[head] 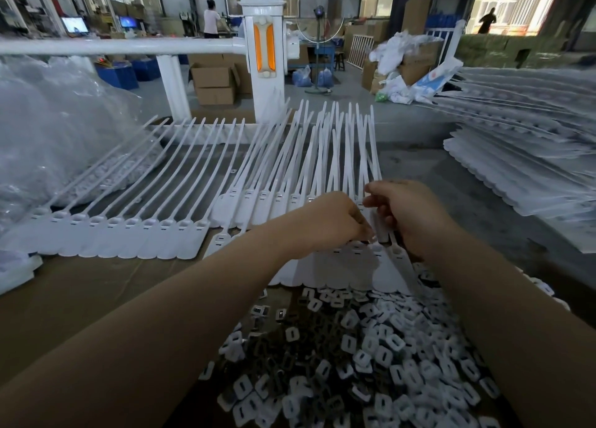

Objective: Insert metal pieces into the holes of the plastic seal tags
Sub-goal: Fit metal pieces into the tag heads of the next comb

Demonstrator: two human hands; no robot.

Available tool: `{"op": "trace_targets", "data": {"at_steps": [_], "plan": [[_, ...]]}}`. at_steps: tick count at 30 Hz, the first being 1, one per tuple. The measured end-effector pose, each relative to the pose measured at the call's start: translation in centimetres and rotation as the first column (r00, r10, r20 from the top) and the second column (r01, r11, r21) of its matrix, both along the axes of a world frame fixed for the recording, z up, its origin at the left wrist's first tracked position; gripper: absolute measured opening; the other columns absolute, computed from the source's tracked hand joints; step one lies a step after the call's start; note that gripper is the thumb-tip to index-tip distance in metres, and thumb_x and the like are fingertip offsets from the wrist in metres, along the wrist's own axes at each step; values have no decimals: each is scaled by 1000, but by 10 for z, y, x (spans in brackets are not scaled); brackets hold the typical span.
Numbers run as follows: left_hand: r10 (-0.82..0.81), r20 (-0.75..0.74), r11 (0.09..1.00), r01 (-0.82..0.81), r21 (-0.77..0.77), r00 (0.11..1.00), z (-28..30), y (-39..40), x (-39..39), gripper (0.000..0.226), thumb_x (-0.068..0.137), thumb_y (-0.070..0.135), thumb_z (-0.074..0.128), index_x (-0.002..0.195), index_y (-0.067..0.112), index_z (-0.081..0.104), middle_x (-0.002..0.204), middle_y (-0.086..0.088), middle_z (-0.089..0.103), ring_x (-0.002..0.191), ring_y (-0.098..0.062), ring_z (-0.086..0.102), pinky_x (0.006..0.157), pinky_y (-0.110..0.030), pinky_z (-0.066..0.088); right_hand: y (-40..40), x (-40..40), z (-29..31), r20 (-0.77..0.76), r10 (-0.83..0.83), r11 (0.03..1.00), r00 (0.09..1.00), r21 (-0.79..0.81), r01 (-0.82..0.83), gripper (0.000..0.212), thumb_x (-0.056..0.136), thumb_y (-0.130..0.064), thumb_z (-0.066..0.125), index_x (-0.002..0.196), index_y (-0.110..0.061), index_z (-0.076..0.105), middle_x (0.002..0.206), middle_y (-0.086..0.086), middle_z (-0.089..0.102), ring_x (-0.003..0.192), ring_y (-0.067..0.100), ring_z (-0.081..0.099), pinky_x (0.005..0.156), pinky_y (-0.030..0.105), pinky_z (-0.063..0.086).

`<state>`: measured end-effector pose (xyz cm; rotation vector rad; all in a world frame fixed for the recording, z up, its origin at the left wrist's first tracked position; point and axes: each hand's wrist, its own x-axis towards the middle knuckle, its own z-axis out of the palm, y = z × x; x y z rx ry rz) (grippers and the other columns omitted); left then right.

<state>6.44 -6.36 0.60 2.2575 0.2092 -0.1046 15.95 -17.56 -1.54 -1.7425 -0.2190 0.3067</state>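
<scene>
From the head camera, both hands meet over a strip of tags (pixel 338 266) on the table. The right hand (pixel 409 218) grips a slim tool (pixel 383 230) pointed down at a tag hole; the left hand (pixel 335 221) pinches something small beside it, though what, I cannot tell. Loose pieces (pixel 371 347) lie heaped nearer the person. A tilted piece could jam or pop out. No readable writing anywhere

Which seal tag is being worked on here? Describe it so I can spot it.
Start at the white fence post, then drop to the tag sheet nearest the person. The worked tag sits at that sheet's right end, between the left hand and right hand; it alone tilts up.
</scene>
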Motion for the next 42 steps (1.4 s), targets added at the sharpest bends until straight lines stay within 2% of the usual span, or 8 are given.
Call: {"op": "trace_targets", "data": {"at_steps": [3,5,8,15,23,26,32,42], "plan": [[-20,-47,998,23,54,999,3,-7,9,21,91,15,63,100,-3,71,80,-11,60,68,-17,52,53,-23,41,-1,-1,-1,29,24,1000,999,3,-24,15,93,-22,58,93,-12,69,79,-1,70,66,12,52,62,29,40],[-32,-58,994,38,107,998,5,-10,13,13,90,13,62,86,2,69,66,-3,55,56,-13,47,46,-19,37,-1,-1,-1,28,39,999,999,6,-39,17,94,-21,57,96,-10,69,76,-2,70,60,12,54,55,29,44],[-38,-77,982,51,181,996,7,-12,18,30,89,14,63,62,15,51,57,3,44,46,-8,39,41,-19,31,-1,-2,-1,25,55,998,998,-6,-55,18,94,-21,56,97,-9,68,67,-5,69,46,11,51,42,24,45],[-58,-133,941,99,325,989,11,-15,27,23,89,16,65,69,15,54,65,-1,51,52,-11,47,45,-21,36,0,-1,-3,19,67,998,998,-2,-67,22,93,-19,55,99,-3,68,83,9,71,52,26,47,44,32,40],[-17,-126,969,47,243,992,10,-11,28,17,80,21,77,73,17,62,74,0,57,63,-13,54,53,-22,43,0,0,-3,50,51,998,997,-50,-49,19,94,-24,55,98,-12,69,78,-3,70,59,16,56,56,32,47],[-6,-125,975,34,220,992,10,-11,27,19,78,22,79,93,12,73,86,-2,64,72,-15,59,62,-26,49,0,0,-3,48,55,998,997,-36,-53,18,94,-23,55,97,-10,68,81,0,71,68,19,57,68,39,45],[5,-167,979,29,203,986,11,-7,26,36,79,25,80,110,11,72,106,-7,68,95,-23,65,88,-37,56,1,-1,-2,48,49,998,998,-53,-46,17,95,-24,55,95,-12,68,78,-3,71,65,15,54,63,33,42],[-3,-176,972,44,229,984,13,-10,27,28,80,24,77,104,10,74,101,-7,69,93,-23,66,83,-35,55,1,-2,0,34,44,998,998,-50,-42,17,94,-23,56,95,-12,68,78,-2,69,63,16,54,60,33,44]]}}
